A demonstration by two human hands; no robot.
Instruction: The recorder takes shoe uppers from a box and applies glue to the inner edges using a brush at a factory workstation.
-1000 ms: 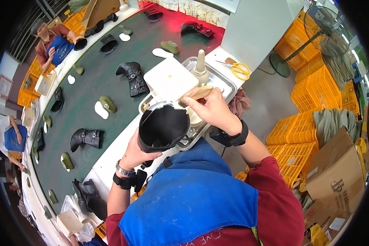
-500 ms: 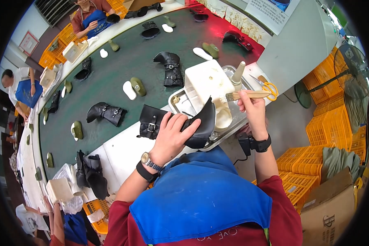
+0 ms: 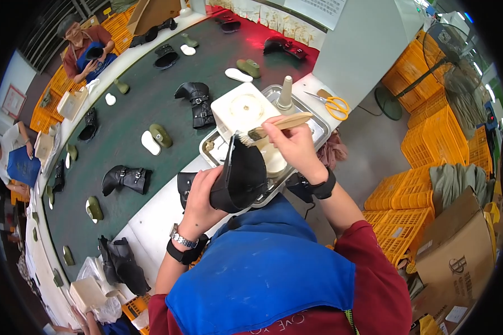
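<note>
My left hand [image 3: 200, 195] is closed around the shaft of a black boot [image 3: 241, 177], whose wide opening is tilted up toward me. Pinched in my right hand [image 3: 297, 146] is a flat brush [image 3: 292, 121] with a wooden handle. Its pale, white-coated bristles touch the upper rim of the boot opening. Just beyond the boot, a white plastic container [image 3: 229, 109] stands in a metal tray [image 3: 322, 127]. A pale substance [image 3: 274, 161] shows beside it, partly hidden by my right hand and the boot. The boot's foot end is mostly hidden behind my left hand.
A pale cone-shaped bottle [image 3: 285, 94] stands in the tray, with orange-handled scissors [image 3: 336, 107] to its right. Black boots [image 3: 127, 180], green shoe forms [image 3: 160, 135] and white insoles [image 3: 150, 143] lie on the green conveyor [image 3: 167, 100]. Orange crates [image 3: 399, 192] and a fan [image 3: 451, 53] are at right.
My left hand has turned the boot so its opening faces up toward me. My right hand has brought the brush left from the container to the boot's rim. The view has shifted right.
</note>
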